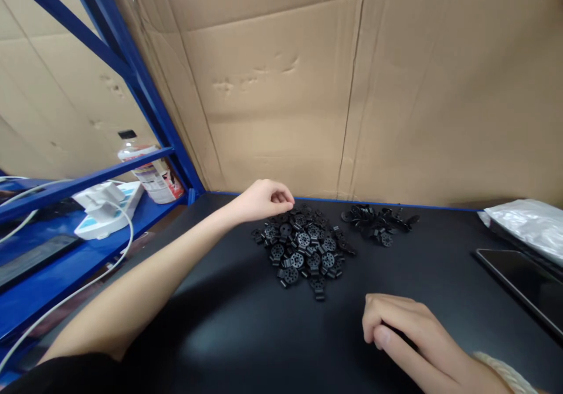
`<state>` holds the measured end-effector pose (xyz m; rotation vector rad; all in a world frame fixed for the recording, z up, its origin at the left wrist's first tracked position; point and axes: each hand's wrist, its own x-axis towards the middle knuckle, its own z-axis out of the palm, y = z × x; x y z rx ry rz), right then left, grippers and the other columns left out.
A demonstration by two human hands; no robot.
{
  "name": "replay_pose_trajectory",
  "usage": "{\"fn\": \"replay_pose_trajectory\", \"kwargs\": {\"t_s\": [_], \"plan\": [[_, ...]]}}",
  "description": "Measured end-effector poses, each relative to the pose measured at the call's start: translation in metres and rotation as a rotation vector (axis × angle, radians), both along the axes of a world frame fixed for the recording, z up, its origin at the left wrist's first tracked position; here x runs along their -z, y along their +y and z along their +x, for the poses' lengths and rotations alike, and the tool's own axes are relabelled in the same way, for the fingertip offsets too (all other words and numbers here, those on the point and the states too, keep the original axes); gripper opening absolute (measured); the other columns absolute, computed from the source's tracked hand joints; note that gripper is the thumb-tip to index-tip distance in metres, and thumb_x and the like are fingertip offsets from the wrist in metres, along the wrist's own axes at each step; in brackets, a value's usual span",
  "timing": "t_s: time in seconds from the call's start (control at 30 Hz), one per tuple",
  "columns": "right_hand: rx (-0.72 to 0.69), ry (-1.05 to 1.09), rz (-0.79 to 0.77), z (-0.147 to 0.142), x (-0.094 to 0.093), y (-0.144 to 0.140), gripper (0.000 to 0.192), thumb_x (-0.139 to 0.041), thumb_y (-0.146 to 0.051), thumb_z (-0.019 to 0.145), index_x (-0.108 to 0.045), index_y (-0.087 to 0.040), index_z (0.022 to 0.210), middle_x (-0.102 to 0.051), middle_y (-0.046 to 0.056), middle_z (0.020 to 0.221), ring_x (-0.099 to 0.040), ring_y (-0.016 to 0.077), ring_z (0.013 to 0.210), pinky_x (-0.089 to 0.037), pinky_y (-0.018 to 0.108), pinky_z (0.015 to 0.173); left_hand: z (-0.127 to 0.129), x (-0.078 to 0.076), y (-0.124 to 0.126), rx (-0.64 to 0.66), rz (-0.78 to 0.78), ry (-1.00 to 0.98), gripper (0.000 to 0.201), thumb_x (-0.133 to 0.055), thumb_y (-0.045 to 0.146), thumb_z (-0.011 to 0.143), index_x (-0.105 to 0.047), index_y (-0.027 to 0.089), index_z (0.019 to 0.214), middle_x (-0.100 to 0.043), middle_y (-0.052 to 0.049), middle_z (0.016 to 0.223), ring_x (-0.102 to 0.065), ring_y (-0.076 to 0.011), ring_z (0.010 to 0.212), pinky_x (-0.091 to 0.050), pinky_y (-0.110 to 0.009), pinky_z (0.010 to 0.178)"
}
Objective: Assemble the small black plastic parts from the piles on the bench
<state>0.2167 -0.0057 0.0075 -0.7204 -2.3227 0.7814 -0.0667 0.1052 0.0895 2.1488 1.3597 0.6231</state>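
My left hand (265, 199) reaches over the back left side of a heap of small black plastic parts (308, 247). Its fingers curl toward the thumb, and I cannot make out anything between them. Each part has a round disc pierced with holes and a short clip-like tab. My right hand (402, 323) is low over the black table, in front and to the right of the heap. Its fingers are bent and the thumb presses against them; whatever they may hold is hidden. Behind the heap to the right lies a smaller pile of thin black pieces (378, 221).
On the right edge are a black tablet-like device (523, 282) and a silvery plastic bag (528, 224). A blue metal shelf (145, 230) at left carries a power strip (108, 206) with a white cable and a labelled bottle (153, 177). Cardboard (281, 89) walls the back.
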Motion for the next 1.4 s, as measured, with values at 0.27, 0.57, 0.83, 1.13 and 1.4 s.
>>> {"fn": "replay_pose_trajectory", "kwargs": {"t_s": [0.27, 0.57, 0.83, 1.13, 1.4], "plan": [[0.450, 0.036, 0.070, 0.027, -0.001, 0.050, 0.023, -0.039, -0.029, 0.097, -0.054, -0.020, 0.082, -0.052, -0.002, 0.064, -0.051, 0.0135, 0.057, -0.040, 0.025, 0.056, 0.087, 0.050, -0.104, 0.318, -0.222, -0.267, 0.019, -0.055, 0.007, 0.077, -0.072, 0.008, 0.085, -0.068, -0.005, 0.066, -0.054, -0.0101, 0.054, -0.045, -0.019, 0.053], [0.560, -0.340, 0.351, 0.054, 0.007, 0.097, 0.042, -0.044, -0.014, 0.089, -0.052, -0.021, 0.130, -0.062, 0.006, 0.097, -0.061, 0.0175, 0.072, -0.049, 0.030, 0.066, 0.097, 0.083, -0.118, 0.367, -0.241, -0.345, 0.019, -0.052, 0.008, 0.079, -0.071, 0.010, 0.081, -0.066, -0.006, 0.065, -0.053, -0.0109, 0.053, -0.043, -0.020, 0.052], [0.540, -0.393, 0.394, 0.053, 0.009, 0.096, 0.020, -0.047, -0.013, 0.091, -0.060, -0.018, 0.105, -0.061, 0.006, 0.098, -0.061, 0.0178, 0.073, -0.049, 0.031, 0.066, 0.098, 0.081, -0.120, 0.370, -0.235, -0.360, 0.019, -0.052, 0.006, 0.079, -0.069, 0.010, 0.086, -0.067, -0.006, 0.067, -0.057, -0.0122, 0.058, -0.045, -0.021, 0.058], [0.560, 0.388, -0.109, 0.033, -0.012, 0.063, 0.017, -0.068, -0.033, 0.081, -0.056, -0.020, 0.084, -0.060, 0.003, 0.077, -0.056, 0.0150, 0.063, -0.047, 0.024, 0.049, 0.097, 0.089, -0.120, 0.177, -0.371, -0.694, 0.033, -0.057, 0.011, 0.084, -0.050, 0.019, 0.115, -0.059, -0.003, 0.086, -0.052, -0.0102, 0.067, -0.045, -0.024, 0.065], [0.127, 0.635, -0.966, -0.010, 0.003, 0.009, 0.024, -0.071, -0.031, 0.081, -0.051, -0.018, 0.082, -0.062, 0.000, 0.077, -0.059, 0.0118, 0.070, -0.046, 0.016, 0.049, 0.097, 0.087, -0.122, 0.021, -0.417, -0.851, 0.036, -0.068, 0.023, 0.082, -0.049, 0.023, 0.113, -0.054, -0.003, 0.100, -0.053, -0.0093, 0.072, -0.046, -0.025, 0.071]]}}
